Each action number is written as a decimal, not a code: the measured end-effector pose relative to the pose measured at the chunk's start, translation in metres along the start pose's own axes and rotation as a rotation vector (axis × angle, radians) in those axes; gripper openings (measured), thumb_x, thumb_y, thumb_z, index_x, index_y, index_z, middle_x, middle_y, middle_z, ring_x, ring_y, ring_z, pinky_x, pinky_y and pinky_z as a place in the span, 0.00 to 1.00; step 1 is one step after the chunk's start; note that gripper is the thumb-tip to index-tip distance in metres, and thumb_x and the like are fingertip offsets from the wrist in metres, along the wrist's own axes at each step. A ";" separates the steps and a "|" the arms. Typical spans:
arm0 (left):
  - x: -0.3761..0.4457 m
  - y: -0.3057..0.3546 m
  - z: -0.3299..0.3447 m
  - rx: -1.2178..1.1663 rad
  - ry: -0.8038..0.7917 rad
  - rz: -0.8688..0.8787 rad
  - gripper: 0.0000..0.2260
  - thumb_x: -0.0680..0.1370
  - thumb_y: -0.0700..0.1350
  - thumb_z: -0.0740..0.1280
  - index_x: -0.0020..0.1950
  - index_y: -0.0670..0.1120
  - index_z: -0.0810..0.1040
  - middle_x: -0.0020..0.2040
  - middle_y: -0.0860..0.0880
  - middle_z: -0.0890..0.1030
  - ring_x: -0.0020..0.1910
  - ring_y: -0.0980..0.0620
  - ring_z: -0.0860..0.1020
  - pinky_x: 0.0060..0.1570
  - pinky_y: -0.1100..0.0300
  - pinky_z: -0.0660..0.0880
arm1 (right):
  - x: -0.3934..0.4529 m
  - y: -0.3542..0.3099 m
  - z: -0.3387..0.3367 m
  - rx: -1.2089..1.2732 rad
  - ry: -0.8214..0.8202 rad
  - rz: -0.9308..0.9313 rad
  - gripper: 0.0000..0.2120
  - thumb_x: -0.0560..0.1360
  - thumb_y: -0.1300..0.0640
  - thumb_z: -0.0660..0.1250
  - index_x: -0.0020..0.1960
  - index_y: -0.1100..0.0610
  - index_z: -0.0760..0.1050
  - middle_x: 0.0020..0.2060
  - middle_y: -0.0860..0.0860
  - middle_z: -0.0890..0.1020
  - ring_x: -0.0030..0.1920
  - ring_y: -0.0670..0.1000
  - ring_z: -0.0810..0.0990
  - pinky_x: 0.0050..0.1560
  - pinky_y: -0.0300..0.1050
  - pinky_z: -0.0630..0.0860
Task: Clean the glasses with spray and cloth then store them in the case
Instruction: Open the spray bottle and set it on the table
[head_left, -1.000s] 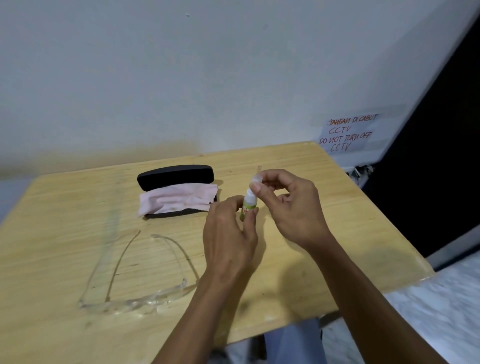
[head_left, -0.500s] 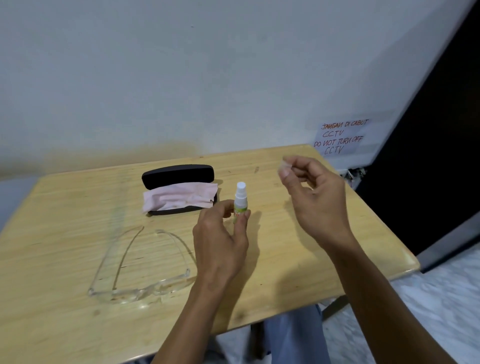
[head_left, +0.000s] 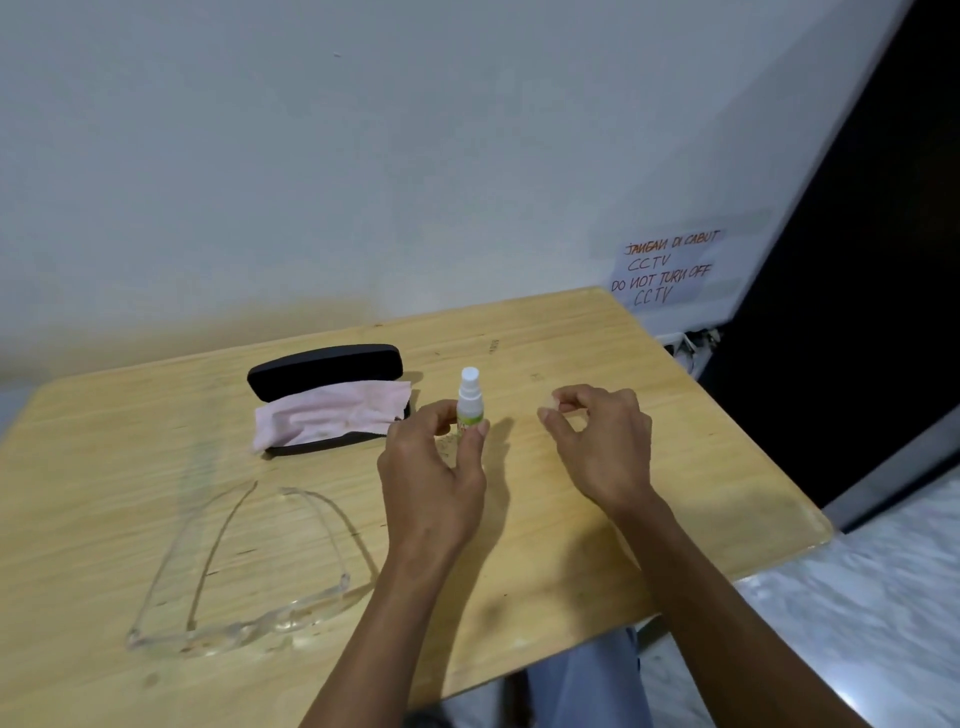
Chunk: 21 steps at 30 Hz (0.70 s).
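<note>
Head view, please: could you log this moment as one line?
left hand: holds spray bottle, uncapped | right hand: pinches clear cap | glasses: on table, untouched | cloth: over open case

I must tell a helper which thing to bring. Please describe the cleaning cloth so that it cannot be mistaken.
On the light wooden table, find the open black glasses case near the wall. The thin pink cloth lies crumpled across it, the only soft, pink thing there.

Both forearms are bare, no sleeves, rings or watch showing. Light blue trousers (head_left: 597, 680) cover the legs below.
</note>
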<state>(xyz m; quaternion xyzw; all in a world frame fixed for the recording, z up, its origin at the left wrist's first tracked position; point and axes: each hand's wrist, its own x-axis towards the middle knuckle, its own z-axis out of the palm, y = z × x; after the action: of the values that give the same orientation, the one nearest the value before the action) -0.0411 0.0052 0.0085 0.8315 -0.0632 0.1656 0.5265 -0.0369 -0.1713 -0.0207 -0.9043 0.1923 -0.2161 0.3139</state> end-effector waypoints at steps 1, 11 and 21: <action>0.001 -0.001 0.003 0.000 -0.005 -0.001 0.08 0.75 0.48 0.71 0.53 0.48 0.83 0.45 0.59 0.80 0.51 0.53 0.78 0.50 0.53 0.76 | -0.001 0.001 0.000 -0.025 0.002 -0.001 0.11 0.76 0.44 0.70 0.56 0.47 0.81 0.48 0.41 0.83 0.60 0.51 0.73 0.63 0.52 0.67; 0.017 -0.001 0.033 -0.010 -0.033 0.030 0.08 0.75 0.47 0.71 0.52 0.48 0.84 0.44 0.62 0.79 0.52 0.54 0.77 0.50 0.55 0.74 | 0.001 0.007 -0.003 -0.110 -0.030 0.026 0.16 0.75 0.41 0.70 0.59 0.46 0.80 0.53 0.42 0.83 0.61 0.51 0.73 0.61 0.50 0.65; 0.046 -0.020 0.064 0.003 -0.102 -0.048 0.11 0.74 0.51 0.70 0.54 0.50 0.84 0.48 0.55 0.85 0.54 0.50 0.79 0.51 0.56 0.73 | -0.003 0.004 -0.006 -0.046 -0.017 0.022 0.20 0.74 0.41 0.72 0.62 0.47 0.78 0.54 0.42 0.83 0.62 0.50 0.72 0.61 0.48 0.64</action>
<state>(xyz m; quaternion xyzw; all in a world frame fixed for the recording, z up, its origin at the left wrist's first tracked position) 0.0211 -0.0401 -0.0177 0.8410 -0.0697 0.1106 0.5250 -0.0436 -0.1759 -0.0203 -0.9110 0.2043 -0.2004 0.2970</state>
